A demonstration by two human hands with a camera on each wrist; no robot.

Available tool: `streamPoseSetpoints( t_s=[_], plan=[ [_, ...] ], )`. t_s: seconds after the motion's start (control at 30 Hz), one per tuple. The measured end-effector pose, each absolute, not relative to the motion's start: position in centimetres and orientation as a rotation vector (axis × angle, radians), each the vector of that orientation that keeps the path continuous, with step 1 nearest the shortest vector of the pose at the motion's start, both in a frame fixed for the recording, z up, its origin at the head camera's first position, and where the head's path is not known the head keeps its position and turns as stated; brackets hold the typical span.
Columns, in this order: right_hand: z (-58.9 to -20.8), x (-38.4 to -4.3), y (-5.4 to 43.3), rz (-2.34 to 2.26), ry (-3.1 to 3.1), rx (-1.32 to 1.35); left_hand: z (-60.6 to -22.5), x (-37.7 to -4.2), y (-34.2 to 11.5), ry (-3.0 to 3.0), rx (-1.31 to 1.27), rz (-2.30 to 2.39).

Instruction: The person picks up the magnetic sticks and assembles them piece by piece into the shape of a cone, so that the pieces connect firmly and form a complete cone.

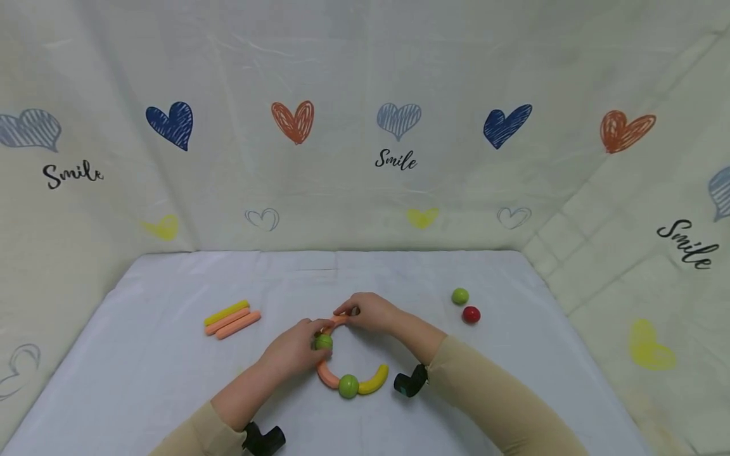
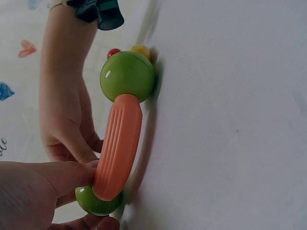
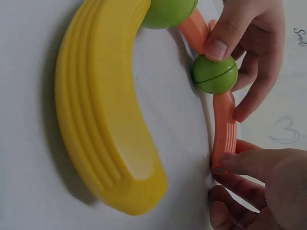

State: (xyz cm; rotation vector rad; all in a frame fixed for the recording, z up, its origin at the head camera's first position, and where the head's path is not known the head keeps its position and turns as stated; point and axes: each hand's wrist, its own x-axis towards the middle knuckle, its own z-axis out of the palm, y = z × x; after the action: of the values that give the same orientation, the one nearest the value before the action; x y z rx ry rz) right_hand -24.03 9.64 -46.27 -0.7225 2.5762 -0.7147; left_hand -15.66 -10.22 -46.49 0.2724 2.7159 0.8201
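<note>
On the white cloth lies a partial ring of curved toy pieces and balls. My left hand (image 1: pixel 292 348) grips the green ball (image 1: pixel 324 342) on the ring's left side, its thumb at the joint with the near orange curved stick (image 2: pixel 117 146). The far orange curved stick (image 3: pixel 224 127) joins that ball's other side, and my right hand (image 1: pixel 373 313) pinches its free end between thumb and fingers. A second green ball (image 1: pixel 348 386) sits at the ring's front, between the near orange stick and a yellow curved stick (image 1: pixel 373 381). The ring gapes on its right side.
To the left lie a yellow stick (image 1: pixel 227 313) and two orange sticks (image 1: pixel 238 325), side by side. At the back right are a loose green ball (image 1: pixel 460 296) and a red ball (image 1: pixel 471 315). Behind the table hangs a curtain (image 1: pixel 342 183) printed with hearts.
</note>
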Motion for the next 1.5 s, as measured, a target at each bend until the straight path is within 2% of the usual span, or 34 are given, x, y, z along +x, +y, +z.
streamPoseSetpoints(
  t_s=[0.33,0.67,1.03,1.5],
  plan=[
    [-46.2,-24.1,10.4,-0.759,2.577,-0.674,-46.6,-16.0,-10.5,2.689,0.198,0.884],
    [-45.0,-24.3,13.9,-0.768,2.679,-0.581,-46.8,-18.2,-10.0,2.724,0.207,0.934],
    [-42.6,-24.6,21.3,-0.876,2.754,-0.454,-47.2,-19.6,-9.3,2.694,0.303,0.873],
    [-42.3,-24.1,30.9,-0.867,2.850,-0.219,-47.0,-19.8,-9.3,2.617,0.262,1.001]
  ],
)
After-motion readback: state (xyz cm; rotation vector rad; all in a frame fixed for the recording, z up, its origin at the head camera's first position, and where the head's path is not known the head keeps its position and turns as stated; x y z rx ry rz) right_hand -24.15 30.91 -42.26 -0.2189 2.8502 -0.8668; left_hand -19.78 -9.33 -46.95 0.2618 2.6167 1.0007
